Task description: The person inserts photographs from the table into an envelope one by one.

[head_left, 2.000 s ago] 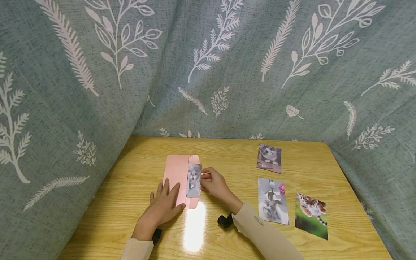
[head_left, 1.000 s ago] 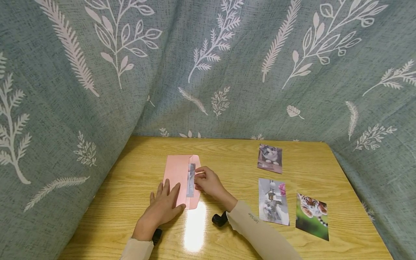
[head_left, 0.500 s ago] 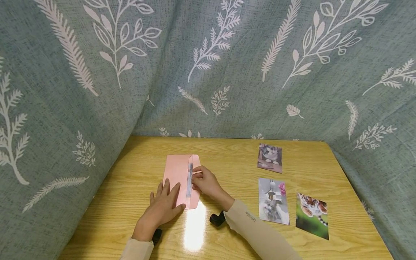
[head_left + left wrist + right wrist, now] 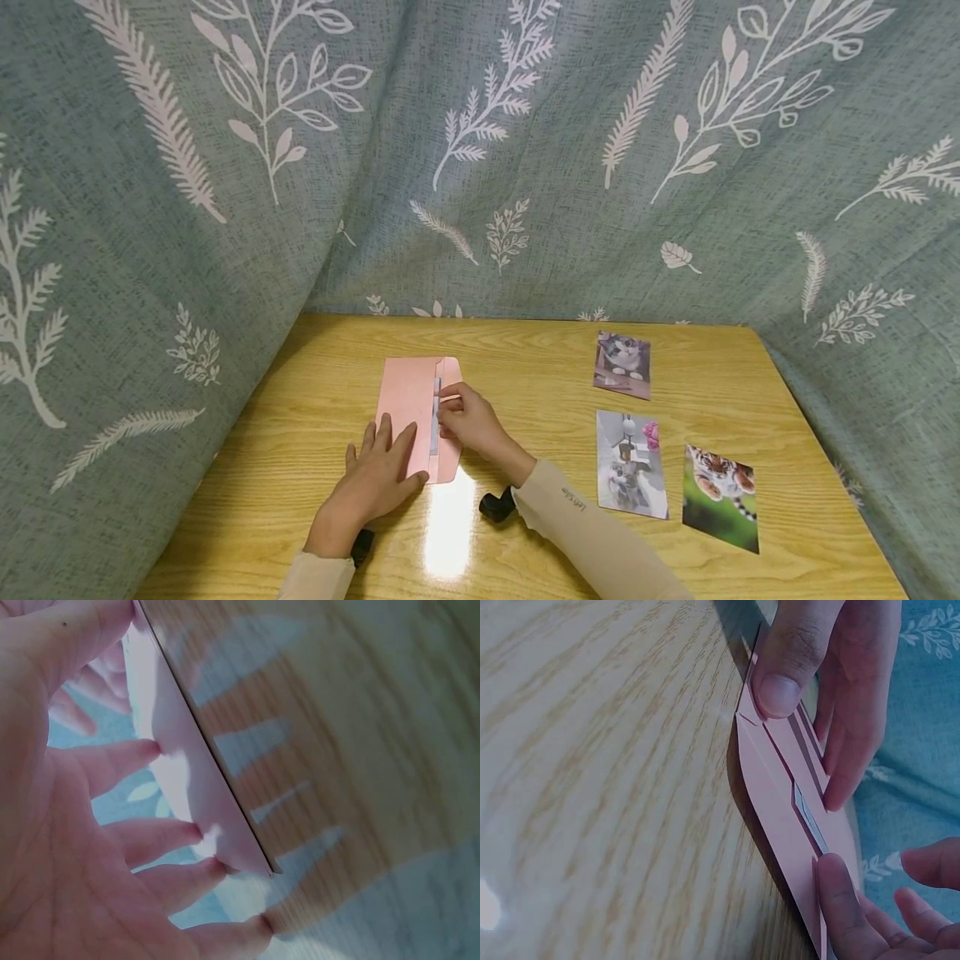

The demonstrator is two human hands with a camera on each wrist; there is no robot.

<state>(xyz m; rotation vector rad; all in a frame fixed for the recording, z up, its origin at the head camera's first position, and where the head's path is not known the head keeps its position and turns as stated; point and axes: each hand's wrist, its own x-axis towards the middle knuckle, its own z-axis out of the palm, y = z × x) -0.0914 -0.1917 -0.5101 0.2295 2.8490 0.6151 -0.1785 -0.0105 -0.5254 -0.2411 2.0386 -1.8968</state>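
Stretching lengthwise forward, the envelope [image 4: 407,390] lies unclasped: left grip [image 4: 378,471] splayed, right grip [image 4: 474,422] loose.

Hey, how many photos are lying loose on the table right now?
3, all toward the right: cat photo at the back, pink-flower photo in front of it, tiger photo furthest right. More may be hidden in the pink envelope.

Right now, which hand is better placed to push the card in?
Probably the right hand: its fingers are at the jutting card, while the left hand rests on the pink envelope.
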